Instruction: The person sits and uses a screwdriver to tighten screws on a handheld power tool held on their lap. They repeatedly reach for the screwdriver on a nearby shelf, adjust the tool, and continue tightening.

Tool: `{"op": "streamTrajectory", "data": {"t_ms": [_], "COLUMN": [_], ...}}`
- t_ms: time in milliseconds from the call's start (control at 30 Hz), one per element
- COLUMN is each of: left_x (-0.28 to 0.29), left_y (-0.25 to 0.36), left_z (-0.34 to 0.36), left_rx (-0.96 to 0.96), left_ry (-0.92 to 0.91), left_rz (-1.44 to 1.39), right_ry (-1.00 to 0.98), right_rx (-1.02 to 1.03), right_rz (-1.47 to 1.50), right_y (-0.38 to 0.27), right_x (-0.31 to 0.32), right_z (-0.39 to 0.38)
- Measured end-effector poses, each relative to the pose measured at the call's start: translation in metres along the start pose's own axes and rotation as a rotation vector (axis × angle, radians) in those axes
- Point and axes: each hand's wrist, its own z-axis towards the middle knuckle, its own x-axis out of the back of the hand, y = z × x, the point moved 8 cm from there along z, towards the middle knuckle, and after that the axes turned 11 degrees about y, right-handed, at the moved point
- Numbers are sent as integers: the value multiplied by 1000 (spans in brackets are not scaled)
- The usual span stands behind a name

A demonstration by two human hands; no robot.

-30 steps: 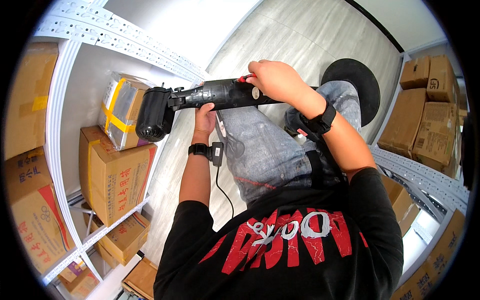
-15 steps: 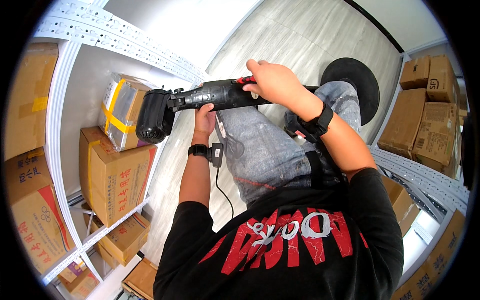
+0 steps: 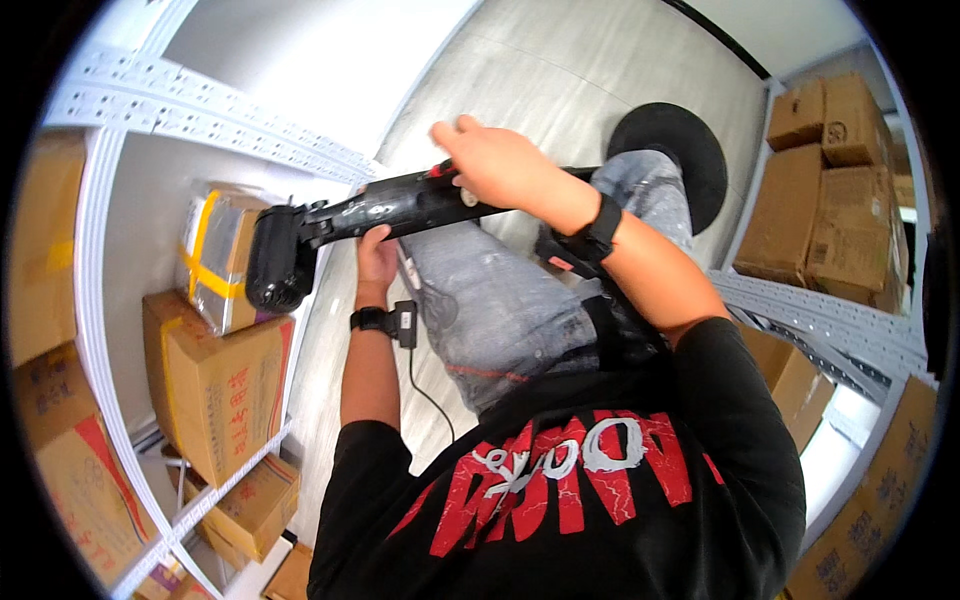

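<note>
Head — taped box (image 3: 222,245) behind device (image 3: 400,207)

The room is bright. The flat white wall (image 3: 320,60) at the top left glows so much it looks almost plain, and the pale grey, wood-patterned floor (image 3: 520,70) is bright too. Little white shines sit on the long black plastic tube (image 3: 400,205). The bare right forearm (image 3: 665,272) looks lighter than the bare left forearm (image 3: 370,375). Everything is a bit smeary, and the print on the brown cardboard box (image 3: 215,395) is fuzzy. The tall white metal shelf post (image 3: 95,250) bends like a bow near the round black edge.
</note>
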Motion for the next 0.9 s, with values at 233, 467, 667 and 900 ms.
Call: {"op": "streamTrajectory", "data": {"t_ms": [233, 467, 667, 900], "left_x": [9, 3, 14, 1], "left_y": [0, 2, -5, 3], "left_z": [1, -1, 7, -1], "left_rx": [13, 15, 25, -31], "left_ry": [18, 12, 29, -10], "left_rz": [22, 75, 48, 13], "right_ry": [-170, -78, -245, -201], "right_rx": [-53, 64, -109, 66], "right_rz": [-65, 52, -78, 22], "right_y": [-7, -9, 0, -11], "right_x": [-4, -2, -8, -5], "right_z": [5, 5, 8, 4]}}
